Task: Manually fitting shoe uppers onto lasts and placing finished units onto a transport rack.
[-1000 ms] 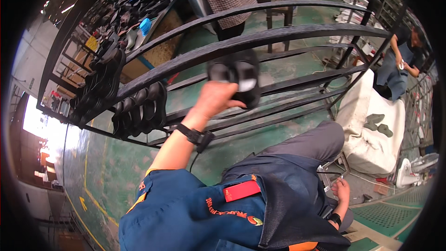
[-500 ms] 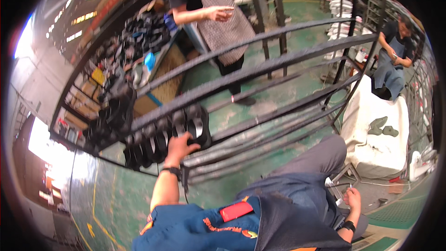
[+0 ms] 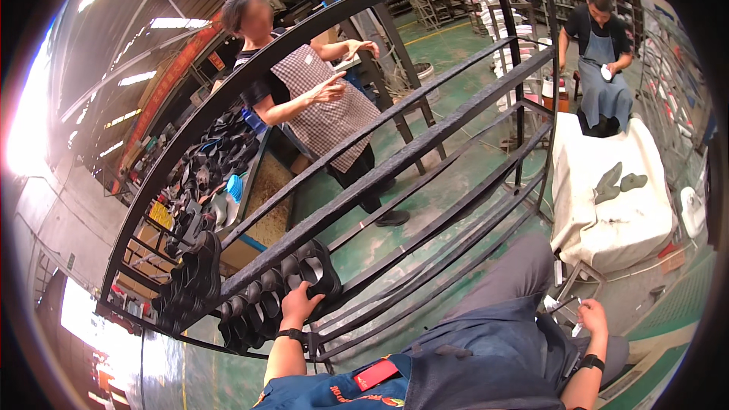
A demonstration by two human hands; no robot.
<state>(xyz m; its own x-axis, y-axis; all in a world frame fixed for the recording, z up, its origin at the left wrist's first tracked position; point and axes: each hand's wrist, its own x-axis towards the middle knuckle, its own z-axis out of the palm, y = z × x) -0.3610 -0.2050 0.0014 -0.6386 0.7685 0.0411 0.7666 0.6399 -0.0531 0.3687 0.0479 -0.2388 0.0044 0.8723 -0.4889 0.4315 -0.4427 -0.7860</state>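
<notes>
My left hand [image 3: 298,305] reaches out to a row of black shoe soles [image 3: 266,304] standing on edge on a lower bar of a black metal rack [image 3: 395,159]. Its fingers rest on the rightmost sole [image 3: 323,275] of that row. Whether they grip it I cannot tell. A black watch sits on that wrist. My right hand [image 3: 592,317] hangs low at the right beside my thigh, near a small pale object I cannot make out. More black soles [image 3: 194,277] stand on the rack's left end.
A person in a checked apron [image 3: 319,106] stands behind the rack, hands raised. Another person in a grey apron [image 3: 604,68] sits at the back right. A white cloth-covered table [image 3: 600,216] bears two grey soles. A bench with many black soles [image 3: 216,175] lies at the left.
My left hand has carried a black sole down from chest height and set it at the right end of the row on the rack. My view has tilted upward.
</notes>
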